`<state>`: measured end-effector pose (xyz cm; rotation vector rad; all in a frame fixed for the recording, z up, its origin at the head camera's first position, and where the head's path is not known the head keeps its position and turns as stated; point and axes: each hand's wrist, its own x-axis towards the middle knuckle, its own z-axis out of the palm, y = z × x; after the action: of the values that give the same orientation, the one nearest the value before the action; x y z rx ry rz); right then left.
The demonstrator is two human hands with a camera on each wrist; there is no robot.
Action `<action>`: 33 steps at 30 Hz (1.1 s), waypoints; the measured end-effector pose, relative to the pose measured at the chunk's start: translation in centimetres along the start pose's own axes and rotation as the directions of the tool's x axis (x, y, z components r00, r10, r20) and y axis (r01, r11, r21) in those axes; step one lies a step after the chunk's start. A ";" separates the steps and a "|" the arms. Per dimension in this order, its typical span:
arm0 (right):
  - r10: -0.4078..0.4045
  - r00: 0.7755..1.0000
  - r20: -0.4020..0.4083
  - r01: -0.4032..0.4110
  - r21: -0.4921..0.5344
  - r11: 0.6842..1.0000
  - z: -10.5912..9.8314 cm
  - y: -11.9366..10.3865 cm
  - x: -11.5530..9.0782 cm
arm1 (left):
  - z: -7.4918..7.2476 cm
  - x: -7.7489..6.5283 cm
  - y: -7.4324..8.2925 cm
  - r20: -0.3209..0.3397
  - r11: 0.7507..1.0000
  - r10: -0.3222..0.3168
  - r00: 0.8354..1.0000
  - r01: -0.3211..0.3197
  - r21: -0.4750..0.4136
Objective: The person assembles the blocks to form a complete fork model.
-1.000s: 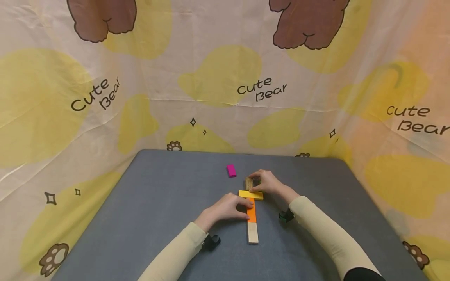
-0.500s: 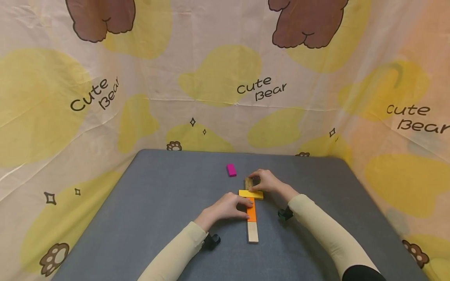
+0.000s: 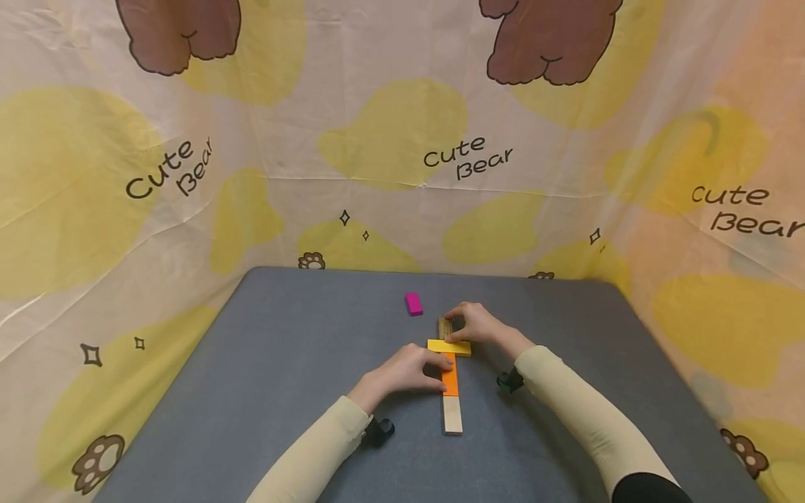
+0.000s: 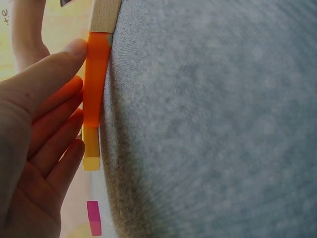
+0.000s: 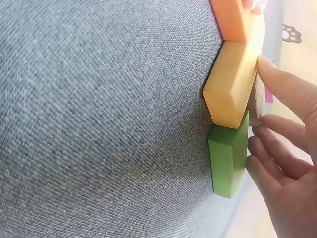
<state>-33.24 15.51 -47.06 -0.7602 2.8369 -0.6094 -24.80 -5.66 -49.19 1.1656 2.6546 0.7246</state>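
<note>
A row of flat blocks lies on the grey table. Nearest is a pale wooden block [image 3: 452,416], then an orange block [image 3: 451,381], then a yellow block [image 3: 462,348] set crosswise. Beyond the yellow one is a brown wood-grain block [image 3: 444,328]. The left hand [image 3: 405,370] rests its fairly straight fingers and thumb on the orange block's upper face. With thumb at the near end and fingers at the far end, the right hand [image 3: 481,325] holds the brown block. A green block [image 5: 228,153] shows below the right fingers, mostly hidden in the head view.
A magenta block [image 3: 414,304] lies apart, beyond the row and slightly left. The grey table [image 3: 302,328] ends at the back and sides against a printed cloth [image 3: 390,140]. Dark wrist cameras [image 3: 379,432] hang below both sleeves.
</note>
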 end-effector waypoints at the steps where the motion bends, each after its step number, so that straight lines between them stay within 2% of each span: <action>1: -0.003 1.000 0.000 0.003 -0.002 1.000 0.0 0.0 0.0 | 0.0 0.0 0.0 -0.001 1.000 0.000 1.000 0.000 0.001; 13: -0.079 0.996 -0.039 0.079 0.003 0.997 0.4 0.4 0.2 | 0.2 0.1 -0.1 0.003 1.000 -0.004 1.000 0.004 -0.014; 33: -0.086 0.996 -0.029 0.086 0.019 0.996 0.6 1.1 0.5 | 0.0 0.1 0.2 -0.014 1.000 0.009 1.000 -0.009 0.001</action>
<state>-34.06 15.89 -48.10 -0.8812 2.8307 -0.6649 -24.74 -5.50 -49.15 1.1775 2.6633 0.7359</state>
